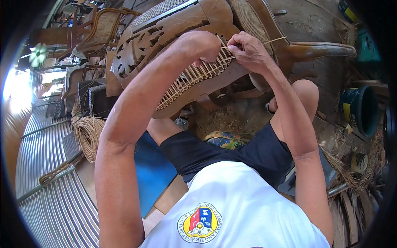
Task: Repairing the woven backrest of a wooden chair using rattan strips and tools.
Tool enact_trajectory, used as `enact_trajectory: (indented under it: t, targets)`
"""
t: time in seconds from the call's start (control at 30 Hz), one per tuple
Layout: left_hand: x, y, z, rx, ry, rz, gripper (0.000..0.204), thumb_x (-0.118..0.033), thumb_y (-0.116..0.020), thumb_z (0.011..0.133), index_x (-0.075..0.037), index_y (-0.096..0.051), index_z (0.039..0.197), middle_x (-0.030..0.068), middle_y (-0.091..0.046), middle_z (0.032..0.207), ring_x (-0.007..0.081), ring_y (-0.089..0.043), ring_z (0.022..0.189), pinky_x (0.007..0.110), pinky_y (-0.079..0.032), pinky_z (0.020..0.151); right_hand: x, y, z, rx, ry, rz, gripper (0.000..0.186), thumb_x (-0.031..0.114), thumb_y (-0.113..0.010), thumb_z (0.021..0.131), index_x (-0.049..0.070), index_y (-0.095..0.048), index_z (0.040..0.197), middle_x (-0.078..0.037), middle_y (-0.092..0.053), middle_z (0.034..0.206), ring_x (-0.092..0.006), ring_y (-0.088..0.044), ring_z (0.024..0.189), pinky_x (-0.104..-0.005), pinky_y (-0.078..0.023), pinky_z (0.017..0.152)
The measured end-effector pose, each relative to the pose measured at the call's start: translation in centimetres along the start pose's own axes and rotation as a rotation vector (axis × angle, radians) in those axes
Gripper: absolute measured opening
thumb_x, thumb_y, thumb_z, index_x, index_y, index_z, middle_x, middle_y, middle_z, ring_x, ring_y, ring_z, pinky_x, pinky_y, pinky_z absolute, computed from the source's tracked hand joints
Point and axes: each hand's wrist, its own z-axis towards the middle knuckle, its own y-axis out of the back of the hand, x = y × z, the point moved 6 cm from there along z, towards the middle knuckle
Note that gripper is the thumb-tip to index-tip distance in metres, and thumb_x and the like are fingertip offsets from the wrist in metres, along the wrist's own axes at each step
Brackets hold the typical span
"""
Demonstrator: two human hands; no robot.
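Observation:
A brown wooden chair point(151, 49) with carved cutouts lies in front of me, with a band of pale rattan strips point(173, 91) partly woven along its curved edge. My left hand point(204, 47) is curled over the upper part of the weave, its fingertips mostly hidden. Close to its right, my right hand point(244, 47) pinches a thin strip at the weave's upper end. A loose strip point(276, 40) sticks out to the right of that hand, across the chair's curved wooden side.
Cane-seated chairs point(99, 33) stand at upper left. A rattan coil point(87, 136) hangs by corrugated sheets point(53, 206) and a blue board point(155, 182) on the left. A dark bucket point(364, 111), a small can point(359, 162) and loose fibres lie at right.

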Motion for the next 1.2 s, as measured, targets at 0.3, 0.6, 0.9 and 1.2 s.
enact_trajectory:
  t: [0.3, 0.6, 0.9, 1.2]
  targets:
    - [-0.6, 0.3, 2.9, 0.157, 0.034, 0.266, 0.013, -0.01, -0.067, 0.083, -0.005, -0.078, 0.086, 0.0042, -0.076, 0.078, 0.0142, -0.075, 0.069, 0.032, -0.06, 0.066, 0.1, 0.2, -0.3, 0.014, -0.099, 0.012, 0.016, 0.016, -0.068, 0.098, 0.002, -0.072, 0.105, -0.012, -0.063, 0.099, -0.0248, -0.064, 0.094, -0.0366, -0.05, 0.087]
    - [2.8, -4.2, 3.1, 0.033, -0.158, -0.051, 0.031, -0.023, -0.057, 0.101, 0.001, -0.074, 0.09, 0.008, -0.073, 0.068, 0.0208, -0.073, 0.06, 0.038, -0.061, 0.062, 0.5, 0.6, -0.2, 0.03, -0.029, 0.021, 0.015, 0.014, -0.069, 0.097, 0.001, -0.072, 0.104, -0.011, -0.063, 0.095, -0.0234, -0.062, 0.089, -0.0359, -0.05, 0.084]
    - [4.7, -10.9, -0.8, -0.349, -0.059, -1.053, 0.041, -0.036, -0.062, 0.104, 0.002, -0.07, 0.093, 0.0049, -0.064, 0.068, 0.0128, -0.063, 0.06, 0.03, -0.05, 0.057, 1.3, -0.7, -1.0, 0.066, -0.014, 0.032, 0.016, 0.014, -0.074, 0.09, -0.001, -0.072, 0.094, -0.01, -0.06, 0.085, -0.0231, -0.062, 0.079, -0.0358, -0.051, 0.076]
    - [3.4, -10.0, -1.6, -0.693, -0.054, -0.61, 0.028, -0.026, -0.06, 0.101, 0.001, -0.069, 0.102, 0.026, -0.073, 0.087, 0.0431, -0.072, 0.083, 0.051, -0.055, 0.078, 2.1, -1.3, -1.3, 0.005, -0.005, -0.169, 0.017, 0.02, -0.07, 0.088, 0.003, -0.072, 0.087, -0.012, -0.063, 0.086, -0.0309, -0.066, 0.082, -0.0436, -0.054, 0.078]
